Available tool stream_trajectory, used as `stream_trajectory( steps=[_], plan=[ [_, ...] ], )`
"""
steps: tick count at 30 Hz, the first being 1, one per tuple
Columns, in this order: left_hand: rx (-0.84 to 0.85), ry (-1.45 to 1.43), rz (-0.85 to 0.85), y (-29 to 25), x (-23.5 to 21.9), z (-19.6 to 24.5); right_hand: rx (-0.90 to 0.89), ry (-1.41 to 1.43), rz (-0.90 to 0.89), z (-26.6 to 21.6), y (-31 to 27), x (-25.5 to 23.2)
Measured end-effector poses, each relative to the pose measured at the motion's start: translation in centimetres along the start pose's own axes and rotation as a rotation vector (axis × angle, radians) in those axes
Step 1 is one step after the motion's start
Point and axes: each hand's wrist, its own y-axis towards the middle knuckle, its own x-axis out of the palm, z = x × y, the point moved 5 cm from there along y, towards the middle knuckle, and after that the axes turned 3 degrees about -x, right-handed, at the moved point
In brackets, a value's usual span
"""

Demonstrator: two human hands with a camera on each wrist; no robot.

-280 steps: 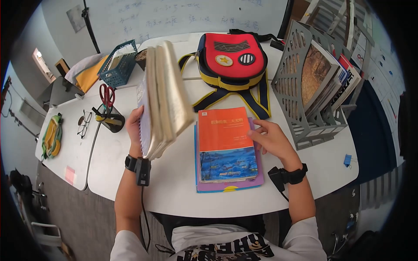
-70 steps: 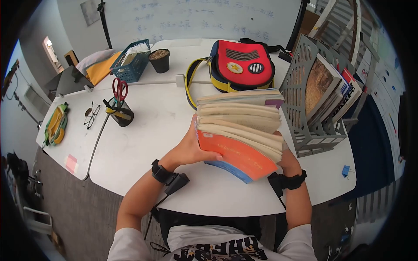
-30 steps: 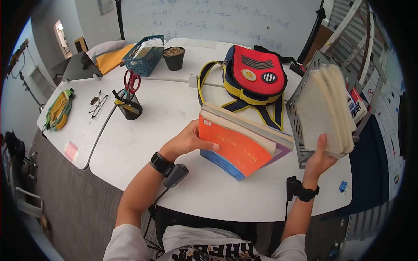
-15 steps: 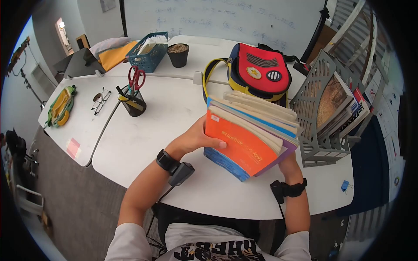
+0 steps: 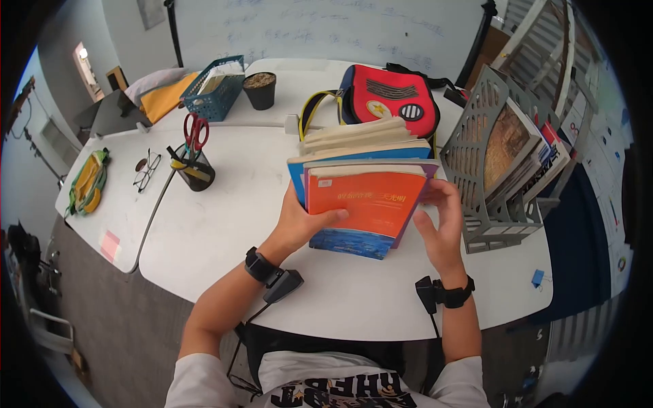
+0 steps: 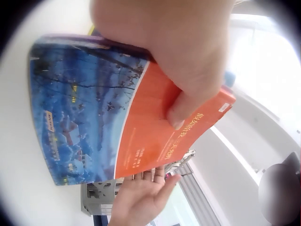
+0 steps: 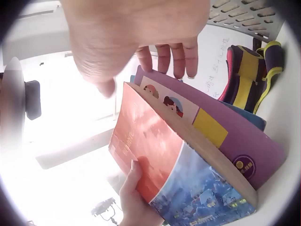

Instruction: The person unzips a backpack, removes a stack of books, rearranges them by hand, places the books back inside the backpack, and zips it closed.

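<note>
While the stack of books (image 5: 360, 194) stands tilted on its lower edge near the middle of the white bench (image 5: 224, 224) in the head view, the left hand (image 5: 303, 224) grips its left side, thumb curled over the orange cover. The right hand (image 5: 442, 228) lies against the right side, fingers (image 5: 442, 194) bent onto the page edges; how far they wrap behind is hidden. The stack hides the lower part of the red backpack (image 5: 388, 102) behind it. A grey file rack (image 5: 486, 156) full of books stands at the bench's right edge, just beside the right hand. A cup with scissors (image 5: 194, 163) and a pair of glasses (image 5: 144, 171) sit toward the left edge, a blue basket (image 5: 214, 88) and a dark pot (image 5: 258, 88) at the far edge.

From the left wrist, the left hand (image 6: 174, 52) fills the top, thumb pressed on the orange-and-blue cover (image 6: 117, 122); the other hand (image 6: 141, 200) shows below, cut off.

From the right wrist, the right hand's fingertips (image 7: 176, 59) touch the purple book (image 7: 225, 132) behind the orange one (image 7: 155, 150); the backpack (image 7: 249, 75) is partly in view at right.
</note>
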Motion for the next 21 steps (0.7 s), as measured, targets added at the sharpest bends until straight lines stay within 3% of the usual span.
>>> stream_trajectory(
  steps=[1, 2, 4, 6, 8, 12, 13, 15, 16, 18, 19, 21],
  plan=[
    [-0.003, 0.005, -0.016, 0.1, -0.1, 0.1, 0.079, 0.223, 0.021, 0.7, -0.1, 0.1],
    [0.017, 0.014, -0.050, 0.1, -0.2, 0.2, 0.083, 0.216, 0.032, 1.1, -0.1, -0.3],
    [0.042, 0.011, -0.081, 0.0, -0.2, 0.3, 0.298, 0.519, 0.152, 2.6, -0.2, -1.2],
    [0.000, -0.002, -0.142, 0.1, -0.1, 0.2, 0.252, 0.408, 0.128, 2.1, -0.5, -1.6],
    [-0.015, 0.008, -0.158, 0.0, 0.0, 0.5, 0.358, 0.556, -0.089, 3.1, -1.0, -1.1],
    [-0.013, 0.028, -0.220, -0.1, -0.2, 0.4, 0.230, 0.701, -0.088, 1.1, -0.5, -1.6],
    [-0.010, 0.026, -0.214, 0.0, -0.4, 0.6, 0.229, 0.701, -0.096, 0.9, -0.4, -1.4],
    [-0.033, 0.076, -0.299, 0.0, -0.1, 1.0, 0.112, 0.296, -0.082, 0.1, -0.6, -1.1],
    [-0.034, 0.075, -0.300, 0.0, -0.3, 0.8, 0.112, 0.295, -0.081, 0.1, -0.6, -0.9],
    [-0.041, 0.080, -0.354, 0.0, -0.4, 0.3, 0.020, 0.006, 0.014, -0.1, -0.8, -1.2],
    [-0.041, 0.080, -0.365, -0.1, -0.3, 0.4, -0.068, -0.058, 0.018, -0.9, -0.7, -1.2],
    [-0.093, 0.034, -0.365, -0.2, -0.2, 0.5, -0.064, 0.009, 0.073, -1.7, -0.7, -0.7]
  ],
)
